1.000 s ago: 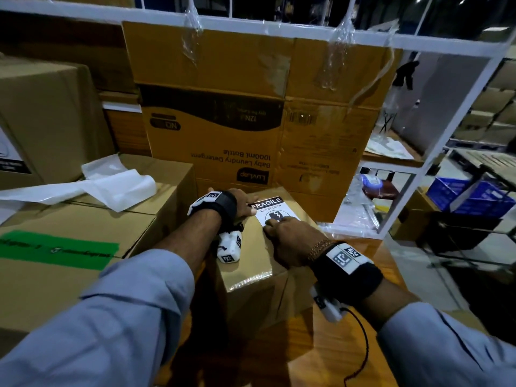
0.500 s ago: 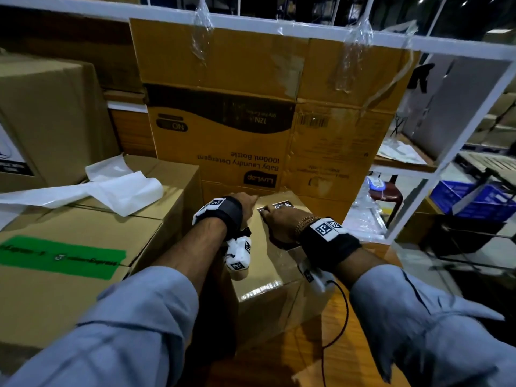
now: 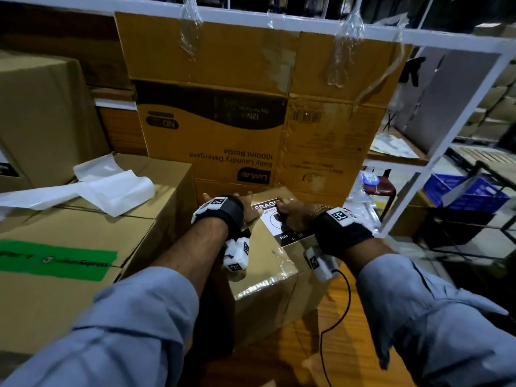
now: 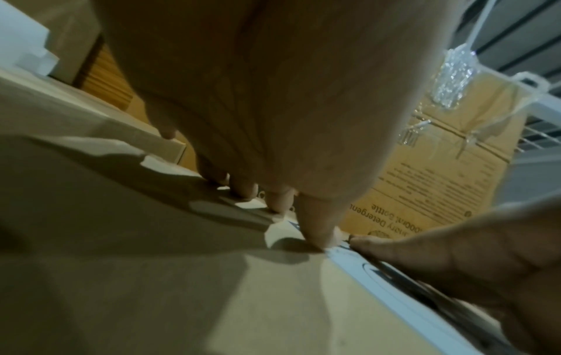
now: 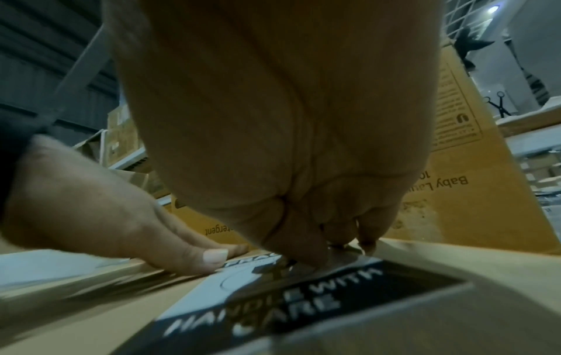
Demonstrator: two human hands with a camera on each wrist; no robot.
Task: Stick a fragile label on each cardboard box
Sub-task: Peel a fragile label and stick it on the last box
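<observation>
L hand (image 3: 245, 210) flat on box (image 3: 268, 263), R hand (image 3: 293, 219) pressing label (image 3: 269, 219)

The head view looks down and forward over both forearms onto the small cardboard box (image 3: 259, 263). Each wrist view sits low, close behind its own fingers, facing forward; both share the fragile label (image 5: 273, 295) and detergent carton (image 4: 425, 192).

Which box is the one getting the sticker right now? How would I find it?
Find the big upside-down detergent carton under the white shelf frame. Right in front of it stands a smaller cardboard box on the wooden surface, with both hands on top. Unlike its neighbours, it carries a black-and-white fragile label.
</observation>
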